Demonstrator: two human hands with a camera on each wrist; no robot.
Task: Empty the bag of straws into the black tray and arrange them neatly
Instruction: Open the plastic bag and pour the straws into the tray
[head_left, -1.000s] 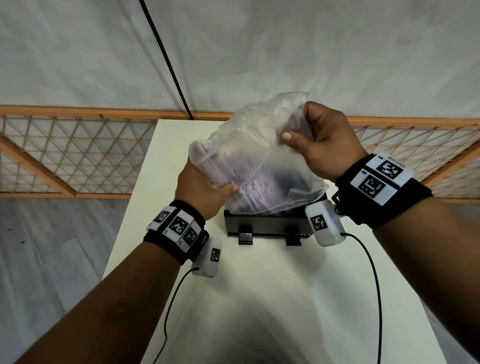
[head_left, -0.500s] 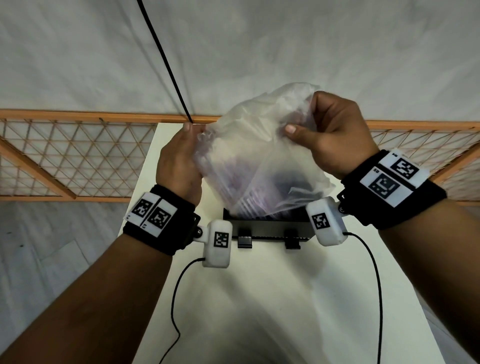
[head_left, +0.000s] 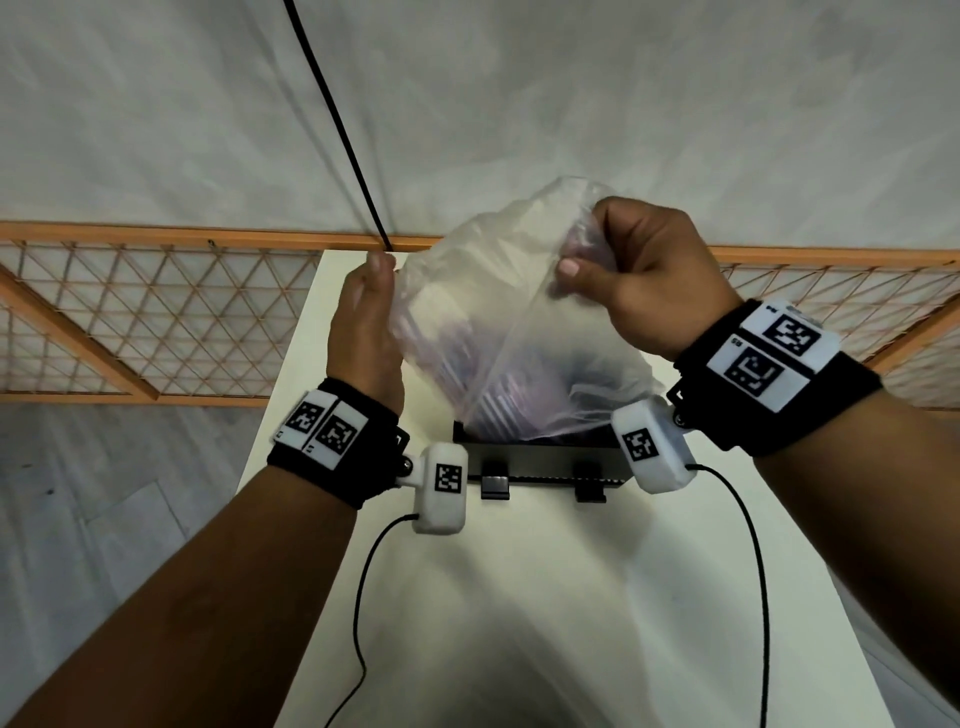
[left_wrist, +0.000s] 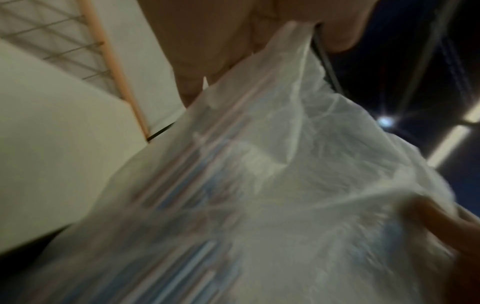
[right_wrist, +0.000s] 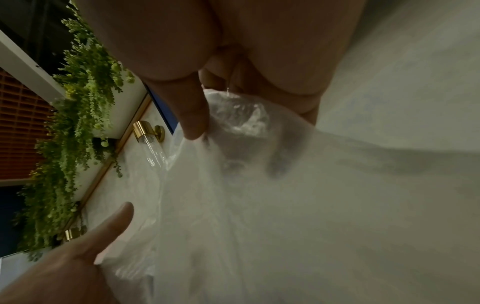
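Since a second ago the left hand (head_left: 363, 332) has climbed from the bag's lower left flank to its upper left edge, and the bag (head_left: 498, 332) now hangs more upright at the centre of the head view. Across the lower middle of that frame runs the pale table (head_left: 519, 597), and on it, just under the bag, sits the black tray (head_left: 545, 457), mostly hidden by the plastic. The bag's lower end dips into the tray, its straws (head_left: 488, 405) bunched there as pale pink and bluish lines; none can be seen lying free in the tray. The right hand (head_left: 649, 275), right of centre, is closed, pinching a fold of the bag's top. The left hand lies along the bag's side; whether it grips the plastic I cannot tell. By my reckoning the emptying is only underway, with the tidying all left to do.
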